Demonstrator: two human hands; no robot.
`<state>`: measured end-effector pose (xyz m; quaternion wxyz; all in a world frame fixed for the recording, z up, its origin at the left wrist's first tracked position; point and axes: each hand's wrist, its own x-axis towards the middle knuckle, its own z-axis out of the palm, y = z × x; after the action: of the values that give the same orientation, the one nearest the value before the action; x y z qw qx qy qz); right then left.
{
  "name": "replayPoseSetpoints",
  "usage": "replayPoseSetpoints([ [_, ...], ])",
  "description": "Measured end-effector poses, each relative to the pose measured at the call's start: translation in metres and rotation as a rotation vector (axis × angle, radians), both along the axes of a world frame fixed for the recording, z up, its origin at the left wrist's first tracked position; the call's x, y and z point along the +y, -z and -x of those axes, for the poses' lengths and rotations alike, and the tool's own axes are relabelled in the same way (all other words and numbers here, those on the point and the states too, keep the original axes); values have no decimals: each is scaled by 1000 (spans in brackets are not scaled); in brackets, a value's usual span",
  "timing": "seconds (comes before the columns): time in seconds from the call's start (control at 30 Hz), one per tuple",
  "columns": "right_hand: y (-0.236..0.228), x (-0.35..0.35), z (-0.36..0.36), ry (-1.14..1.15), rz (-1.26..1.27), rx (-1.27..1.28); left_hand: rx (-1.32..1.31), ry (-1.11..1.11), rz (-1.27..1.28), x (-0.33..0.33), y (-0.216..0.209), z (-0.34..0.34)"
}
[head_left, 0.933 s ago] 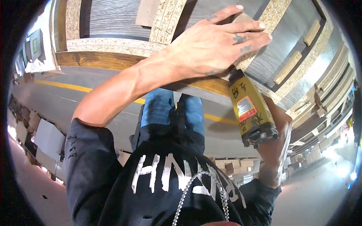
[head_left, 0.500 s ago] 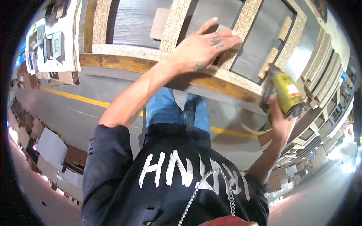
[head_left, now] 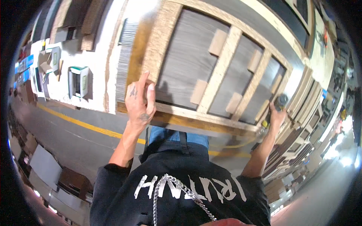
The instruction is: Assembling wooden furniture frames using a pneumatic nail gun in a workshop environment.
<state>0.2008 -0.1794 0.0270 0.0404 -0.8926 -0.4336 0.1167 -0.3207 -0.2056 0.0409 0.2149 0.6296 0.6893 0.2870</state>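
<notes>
A wooden frame point(head_left: 203, 103) of strand-board strips lies over a dark grey panel, crossed by several slats, with small wood blocks point(head_left: 217, 42) beside them. My left hand point(head_left: 141, 100) is over its near left corner, fingers apart and the index finger stretched out, nothing held. Whether it presses on the wood I cannot tell. At the near right corner my right hand point(head_left: 278, 115) is closed round a nail gun point(head_left: 281, 101), whose dark round end shows above the fist. A bit of its yellow lower part appears below; its nose is hidden.
Left of the frame, a white-topped table point(head_left: 100, 83) carries small open boxes point(head_left: 78, 81). Stacked wooden frames point(head_left: 301, 113) stand on the right. Behind me a yellow line point(head_left: 90, 127) crosses the grey floor. Cartons and boards point(head_left: 47, 162) lie at lower left.
My left hand has gone from the middle slats to the left corner. My right hand still holds the nail gun, now turned so its end faces up. The view has shifted left.
</notes>
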Motion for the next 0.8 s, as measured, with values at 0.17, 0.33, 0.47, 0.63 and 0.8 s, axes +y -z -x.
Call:
replayPoseSetpoints([
  [0.17,-25,-2,20,135,36,80,290,-66,44,50,36,1],
  [0.33,-1,-6,-14,50,39,-14,207,-138,118,54,42,0],
  [0.47,-13,6,12,39,34,124,238,-155,160,52,33,0],
  [0.63,-4,-7,-15,-43,140,-66,99,-62,119,92,13,-70],
  [0.8,-1,-1,-4,-144,91,-125,120,72,-342,216,45,-156],
])
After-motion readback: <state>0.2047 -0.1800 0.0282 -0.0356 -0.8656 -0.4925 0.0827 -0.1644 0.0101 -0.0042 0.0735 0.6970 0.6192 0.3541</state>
